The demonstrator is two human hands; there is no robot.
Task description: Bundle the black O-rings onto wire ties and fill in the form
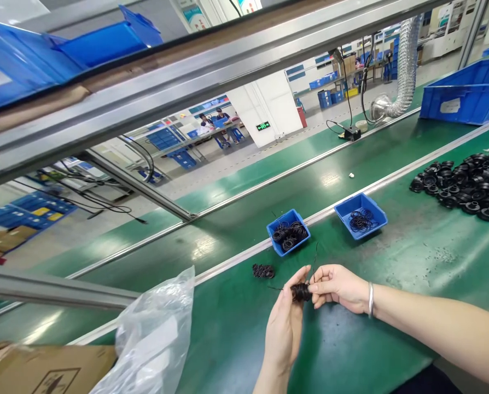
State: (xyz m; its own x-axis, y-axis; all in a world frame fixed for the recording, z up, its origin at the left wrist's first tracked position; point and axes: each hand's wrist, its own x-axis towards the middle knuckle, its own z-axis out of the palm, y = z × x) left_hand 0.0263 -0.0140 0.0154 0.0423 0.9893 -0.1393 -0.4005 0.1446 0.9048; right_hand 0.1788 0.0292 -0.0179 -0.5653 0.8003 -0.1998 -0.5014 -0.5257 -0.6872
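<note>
Two bare hands over the green counter (236, 350), near its front edge: left hand (283, 334) and right hand (338, 287) closed from either side, pinching a small black wire coil (301, 292) between them. Metal bangle (370, 299) on right wrist. Loose black clump (263, 271) just left of the hands. Beyond, by the metal rail (244, 251): blue bin (288, 232) of thick black coils, blue bin (360, 215) of thin black rings.

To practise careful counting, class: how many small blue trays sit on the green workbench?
2. The left small blue tray holds thick black coils; the right small blue tray holds thinner black rings. More could lie beyond the picture.
</note>
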